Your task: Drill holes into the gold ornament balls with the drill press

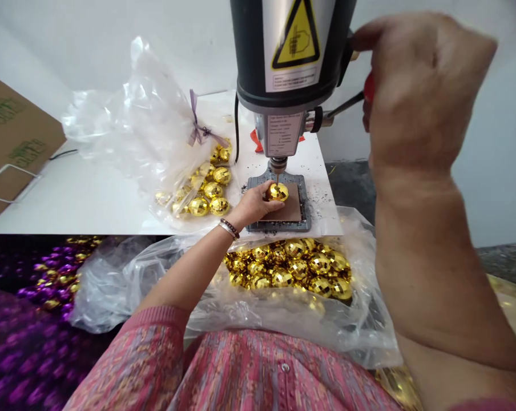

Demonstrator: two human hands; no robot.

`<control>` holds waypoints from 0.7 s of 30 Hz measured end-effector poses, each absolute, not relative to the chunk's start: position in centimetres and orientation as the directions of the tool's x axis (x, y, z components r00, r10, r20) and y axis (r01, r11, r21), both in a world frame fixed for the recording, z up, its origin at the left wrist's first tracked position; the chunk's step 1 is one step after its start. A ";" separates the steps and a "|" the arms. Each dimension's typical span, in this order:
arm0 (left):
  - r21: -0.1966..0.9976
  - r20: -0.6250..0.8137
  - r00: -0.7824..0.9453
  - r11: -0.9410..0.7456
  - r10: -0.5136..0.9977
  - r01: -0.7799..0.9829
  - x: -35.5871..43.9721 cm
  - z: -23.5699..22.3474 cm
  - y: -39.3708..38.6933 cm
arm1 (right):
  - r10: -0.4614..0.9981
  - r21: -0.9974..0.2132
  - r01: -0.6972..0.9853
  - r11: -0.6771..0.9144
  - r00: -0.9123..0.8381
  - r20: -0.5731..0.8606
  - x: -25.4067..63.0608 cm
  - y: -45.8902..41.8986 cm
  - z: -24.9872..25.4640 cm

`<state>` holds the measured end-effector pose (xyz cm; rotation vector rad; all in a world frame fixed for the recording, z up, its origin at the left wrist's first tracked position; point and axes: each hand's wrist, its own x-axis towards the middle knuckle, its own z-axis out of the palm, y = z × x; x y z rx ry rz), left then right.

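My left hand [253, 205] holds a gold mirror-faceted ball [277, 192] on a brown pad [289, 206], and the thin drill bit [277, 178] of a bench drill press [283, 57] meets the top of the ball. The pad lies on the press's grey cast base [279, 226]. High on the right, my right hand [420, 91] wraps around the red grip [369, 87] of the press's feed lever [343, 107]. Part of that grip is hidden by my fingers. Loose gold balls [289, 265] lie in a clear plastic bag [112, 285] on my lap.
A second clear bag [138, 125] tied with purple ribbon holds more gold balls on the white table [91, 200]. A cardboard box [13, 137] stands at the left. Purple and gold balls [39, 285] lie at lower left. Dark drilling debris lies near the base.
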<state>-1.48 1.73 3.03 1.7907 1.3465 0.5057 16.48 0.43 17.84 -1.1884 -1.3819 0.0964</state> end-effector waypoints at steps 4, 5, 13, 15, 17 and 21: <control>0.807 -0.166 0.337 -0.068 0.927 0.586 -1.5 3.0 1.7 | 0.608 -0.598 0.646 0.474 0.251 0.753 16.4 -2.4 14.4; 0.808 -0.168 0.333 -0.065 0.928 0.586 -1.5 2.9 1.7 | 0.612 -0.584 0.671 0.457 0.239 0.754 16.5 -2.7 13.7; 0.816 -0.154 0.326 -0.066 0.933 0.574 -1.4 2.9 1.5 | 0.486 -0.540 0.731 0.418 0.323 0.812 15.8 -2.4 11.5; 0.822 -0.153 0.325 -0.062 0.933 0.566 -1.4 2.9 1.5 | 0.464 -0.513 0.748 0.422 0.308 0.831 15.7 -2.4 11.0; 0.831 -0.145 0.325 -0.063 0.934 0.552 -1.4 2.7 1.5 | 0.456 -0.480 0.767 0.426 0.276 0.846 15.8 -2.3 10.4; 0.859 -0.120 0.344 -0.077 0.931 0.507 -1.5 2.0 1.7 | 0.415 -0.444 0.774 0.451 0.258 0.872 16.1 -1.9 9.4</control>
